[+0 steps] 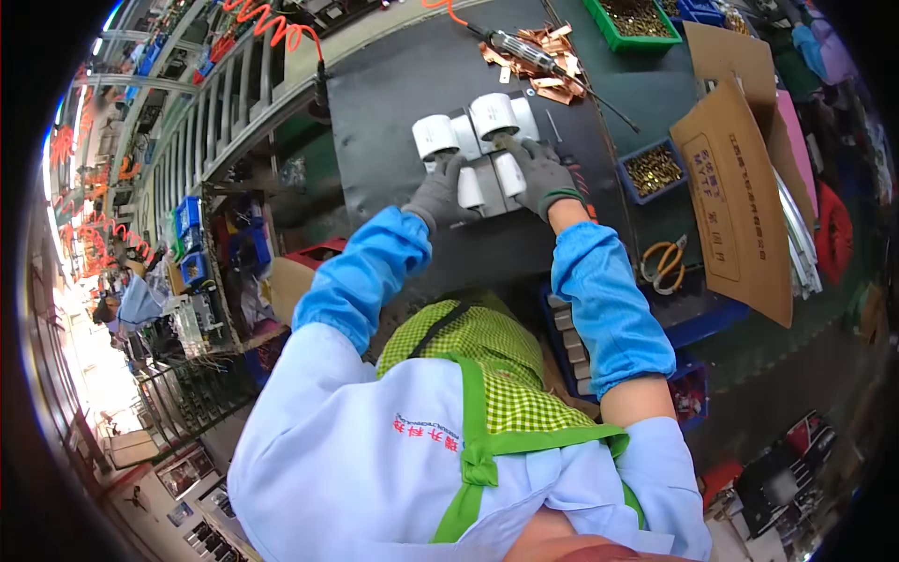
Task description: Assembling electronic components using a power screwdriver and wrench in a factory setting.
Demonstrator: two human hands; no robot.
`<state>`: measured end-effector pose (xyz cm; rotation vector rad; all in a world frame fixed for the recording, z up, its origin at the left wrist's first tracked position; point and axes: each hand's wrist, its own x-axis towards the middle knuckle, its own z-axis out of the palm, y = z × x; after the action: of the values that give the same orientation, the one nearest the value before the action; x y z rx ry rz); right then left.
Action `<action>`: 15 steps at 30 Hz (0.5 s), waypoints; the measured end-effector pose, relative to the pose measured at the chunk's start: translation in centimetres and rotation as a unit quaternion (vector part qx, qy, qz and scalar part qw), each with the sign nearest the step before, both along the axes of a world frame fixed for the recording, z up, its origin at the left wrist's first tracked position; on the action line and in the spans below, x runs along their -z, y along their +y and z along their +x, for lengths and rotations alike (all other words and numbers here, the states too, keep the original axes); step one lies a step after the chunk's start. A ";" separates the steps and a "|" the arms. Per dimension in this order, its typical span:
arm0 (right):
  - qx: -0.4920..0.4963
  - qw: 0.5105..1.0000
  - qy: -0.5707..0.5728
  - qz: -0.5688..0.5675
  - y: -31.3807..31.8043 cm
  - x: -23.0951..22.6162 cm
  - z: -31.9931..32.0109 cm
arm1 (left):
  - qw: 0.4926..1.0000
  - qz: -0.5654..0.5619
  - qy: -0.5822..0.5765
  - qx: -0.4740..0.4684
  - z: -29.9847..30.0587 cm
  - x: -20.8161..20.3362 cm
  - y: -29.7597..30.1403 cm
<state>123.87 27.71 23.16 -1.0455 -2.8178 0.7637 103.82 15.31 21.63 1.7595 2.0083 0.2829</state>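
Pale-blue cloth shirt nearest us, white cylinders beyond

Our white cylindrical parts rest among flat silver metal pieces on the dark-topped workbench. Grey-gloved left hand and grey-gloved right hand reach the upper pair, fingers partly curled; we cannot tell whether either grips. We'd do best pressing lightly and evenly, keeping the cylinders aligned. Farther out lie flat copper-coloured strips, a silver power screwdriver and a blue plastic bin of brass-coloured fasteners; grey metal racking stands leftward.

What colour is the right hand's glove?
Grey, with a green cuff; the glove shows best in the head view.
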 end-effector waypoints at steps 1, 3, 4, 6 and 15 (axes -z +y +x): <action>-0.001 1.000 -0.023 -0.018 -0.1 0.1 -0.7 | 0.999 0.032 -0.021 0.000 -0.7 0.8 -0.5; -0.021 0.998 -0.038 -0.035 -0.2 0.0 -0.8 | 0.999 0.006 -0.027 -0.022 -0.3 -1.0 -1.3; -0.017 1.000 0.001 0.006 -0.8 1.1 -0.3 | 0.995 -0.021 -0.075 -0.061 -0.3 -2.2 -1.7; 0.009 0.996 0.087 0.013 -2.5 -1.6 1.6 | 0.983 -0.027 -0.151 -0.104 -1.6 -2.5 -3.1; 0.383 0.674 0.444 -0.450 -17.8 -3.8 22.9 | 0.823 -0.208 -0.528 -0.028 0.9 -7.8 -5.2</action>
<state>146.75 9.89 26.93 -1.2242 -0.9362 1.8485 104.68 10.12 29.47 0.8977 1.1555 0.6151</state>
